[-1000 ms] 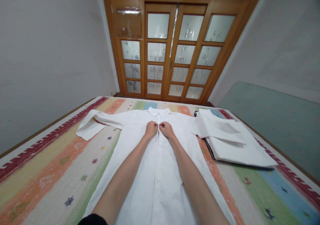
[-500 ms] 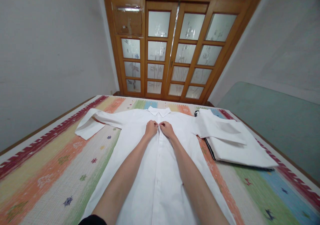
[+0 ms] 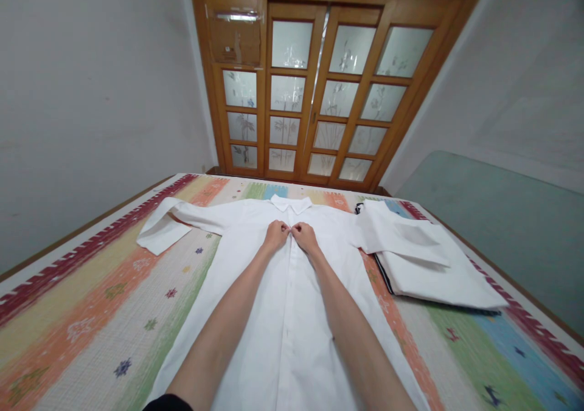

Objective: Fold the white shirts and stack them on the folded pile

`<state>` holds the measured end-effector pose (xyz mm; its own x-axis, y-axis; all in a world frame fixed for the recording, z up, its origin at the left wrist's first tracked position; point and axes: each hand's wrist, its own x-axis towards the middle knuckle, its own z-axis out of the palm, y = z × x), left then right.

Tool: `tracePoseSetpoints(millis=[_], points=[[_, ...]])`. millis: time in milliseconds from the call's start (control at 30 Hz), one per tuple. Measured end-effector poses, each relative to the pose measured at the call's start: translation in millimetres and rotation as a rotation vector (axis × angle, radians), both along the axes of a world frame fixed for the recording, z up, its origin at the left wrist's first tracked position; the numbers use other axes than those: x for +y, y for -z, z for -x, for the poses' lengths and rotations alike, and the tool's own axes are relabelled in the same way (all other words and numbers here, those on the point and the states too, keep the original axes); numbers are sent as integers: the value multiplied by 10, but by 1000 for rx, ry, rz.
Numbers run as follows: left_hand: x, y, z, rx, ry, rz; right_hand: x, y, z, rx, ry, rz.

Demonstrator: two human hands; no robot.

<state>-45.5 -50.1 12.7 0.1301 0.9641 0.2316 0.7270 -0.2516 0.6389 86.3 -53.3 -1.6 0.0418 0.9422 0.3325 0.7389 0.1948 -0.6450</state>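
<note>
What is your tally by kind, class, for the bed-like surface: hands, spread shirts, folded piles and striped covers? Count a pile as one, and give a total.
Hands (left hand, right hand): 2
Spread white shirt: 1
Folded pile: 1
Striped cover: 1
Total: 5

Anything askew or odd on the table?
Left sleeve is bent back on itself, while the right sleeve lies across the folded white clothes. No spill or damage visible.
</note>
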Motion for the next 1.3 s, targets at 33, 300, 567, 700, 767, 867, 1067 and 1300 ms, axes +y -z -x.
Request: tracePoseSetpoints(millis=[33,300,567,700,767,867,1067,1300], points=[[7,-2,1,5,3,7,0,-2,-1,2,1,3],[20,-11,-24,62,31,5,-6,-12,-7,33,-11,22],[-9,-15,-46,55,52,-30,9,-5,-12,44,-17,21],[-36,-36,-40,11,54,-28,18,14,-23,55,-25,19],[-46,-48,-37,-15,49,-20,24,28,-28,60,-27,19],[-53,-62,-41,-52,28,-3,31,46,-32,63,-30,21],[-47,-79,-60,-98,-45,30,47,58,-27,59,-41,19],[-66,-136,-80,-74,-108,65,56,60,-35,42,-38,29]])
